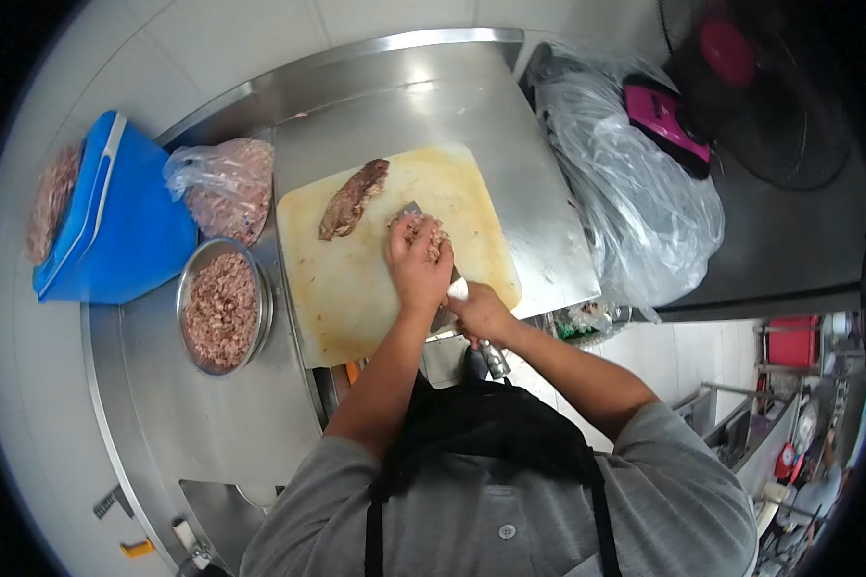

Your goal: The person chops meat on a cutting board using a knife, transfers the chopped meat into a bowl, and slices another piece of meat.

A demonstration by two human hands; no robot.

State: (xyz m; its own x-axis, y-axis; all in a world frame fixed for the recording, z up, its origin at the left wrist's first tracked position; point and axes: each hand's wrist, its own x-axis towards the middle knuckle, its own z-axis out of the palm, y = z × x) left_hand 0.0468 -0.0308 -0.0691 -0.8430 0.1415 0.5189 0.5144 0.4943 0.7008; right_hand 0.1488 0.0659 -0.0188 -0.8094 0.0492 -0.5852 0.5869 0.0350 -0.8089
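Note:
On the yellowed cutting board (342, 308), my left hand (420, 274) cups a small heap of chopped meat (431, 231) with its fingers curved over it. A wide-bladed knife (458, 288) lies under the heap and the hand, its tip showing just beyond the fingers. My right hand (483, 313) grips this knife near the board's front right corner, and the end of its metal handle sticks out below the fist. A long, dark piece of meat (354, 200) rests on the board, up and left of my left hand, apart from both hands.
Left of the board stand a metal bowl of chopped meat (223, 313), a clear bag of meat (231, 188) and a blue bag (130, 216). Clear plastic bags (625, 192) and a fan (775, 106) are at the right. The steel counter (471, 91) has a raised back edge.

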